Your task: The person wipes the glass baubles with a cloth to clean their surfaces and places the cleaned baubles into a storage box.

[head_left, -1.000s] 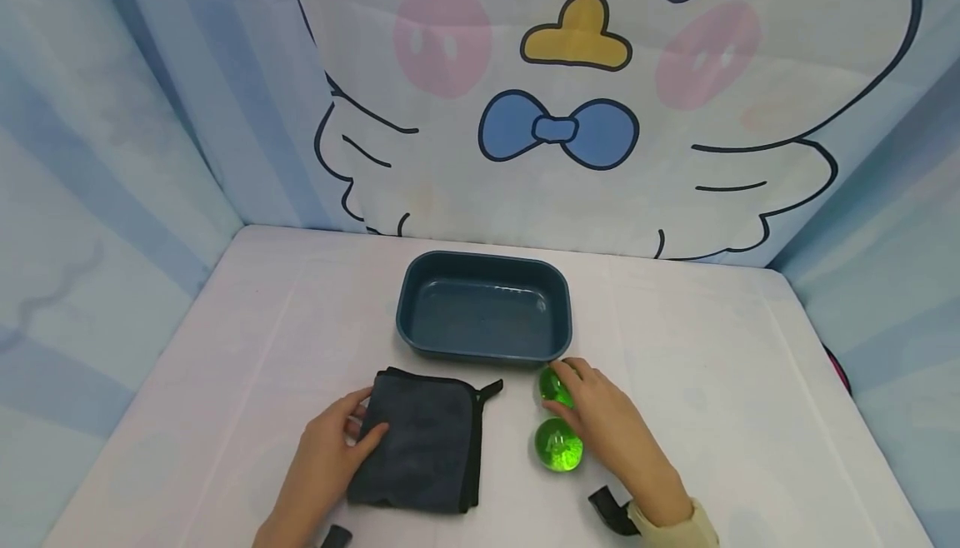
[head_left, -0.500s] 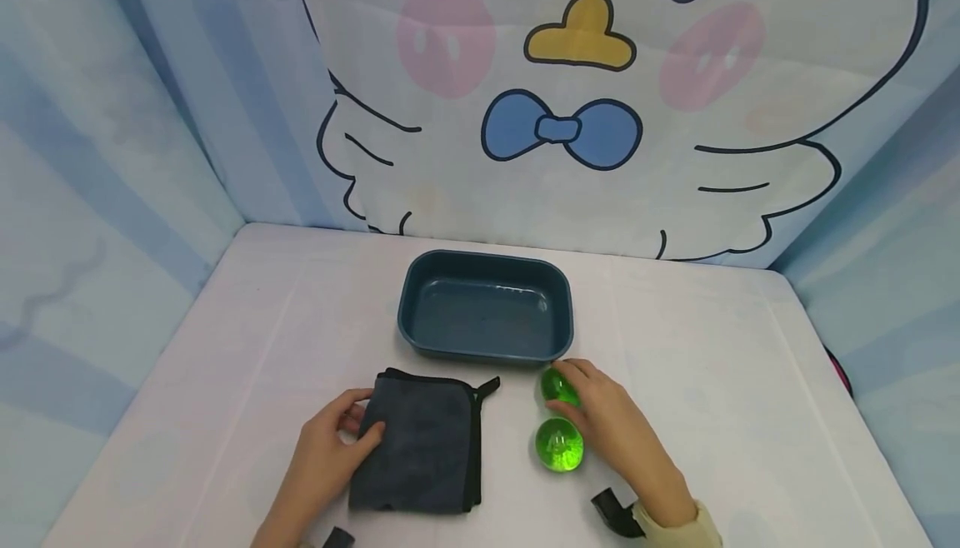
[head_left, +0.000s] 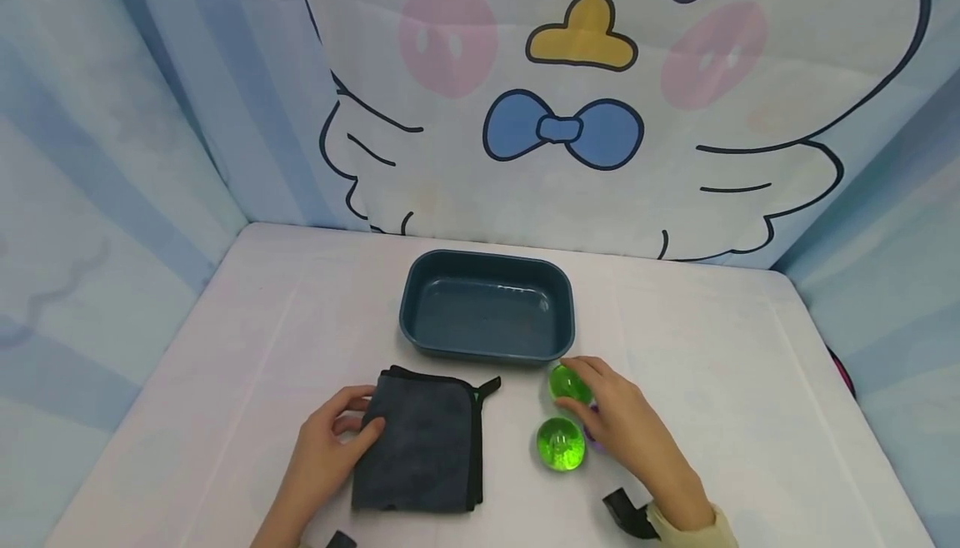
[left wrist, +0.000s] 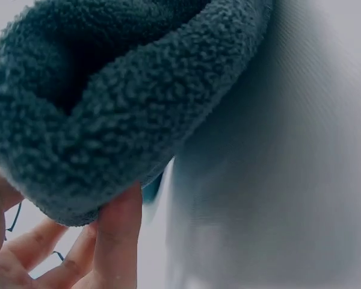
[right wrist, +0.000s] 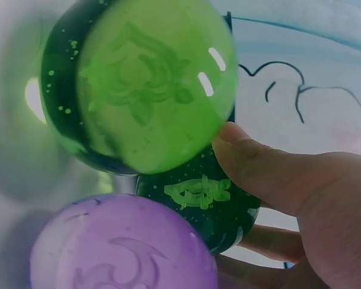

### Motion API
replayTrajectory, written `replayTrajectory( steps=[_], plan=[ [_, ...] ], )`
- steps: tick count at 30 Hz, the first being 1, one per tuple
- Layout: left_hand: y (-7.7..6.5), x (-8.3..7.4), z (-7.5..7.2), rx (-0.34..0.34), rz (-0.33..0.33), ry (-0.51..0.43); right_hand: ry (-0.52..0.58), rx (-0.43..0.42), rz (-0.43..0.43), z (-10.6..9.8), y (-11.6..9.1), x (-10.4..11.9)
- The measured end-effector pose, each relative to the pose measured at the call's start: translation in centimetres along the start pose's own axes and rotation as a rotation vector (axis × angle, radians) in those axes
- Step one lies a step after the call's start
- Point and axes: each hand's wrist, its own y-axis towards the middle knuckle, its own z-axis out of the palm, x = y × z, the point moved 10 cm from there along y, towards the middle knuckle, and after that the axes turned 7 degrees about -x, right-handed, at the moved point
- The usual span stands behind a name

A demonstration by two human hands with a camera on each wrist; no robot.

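At the front left of the table lies a folded dark grey cloth with a black hanging loop. My left hand pinches its left edge, thumb on top; in the left wrist view the fingers curl at the fuzzy fold. Right of the cloth, my right hand holds the farther clear green ball between thumb and fingers. A second green ball rests just nearer to me. Partly hidden beneath the right hand is a purple ball, which shows in the right wrist view below the nearer green ball.
Behind the cloth and balls stands a dark blue rectangular tray, its near right corner close to the held ball. White cloth covers the table. Printed curtains rise at the back and both sides.
My right hand has shifted slightly right with the farther green ball, and a bit of the purple ball now shows under it. The left hand stays at the cloth's edge.
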Motion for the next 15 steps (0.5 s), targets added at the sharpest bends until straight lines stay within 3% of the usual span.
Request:
replayTrajectory(
  steps=[6, 15],
  plan=[
    [0.0, 0.0, -0.2, 0.005, -0.061, -0.066, 0.009, -0.029, -0.016, -1.3, -0.3, 0.6],
    [-0.2, -0.8, -0.3, 0.026, -0.091, -0.131, 0.044, -0.067, -0.071, -2.4, -0.4, 1.7]
  ],
)
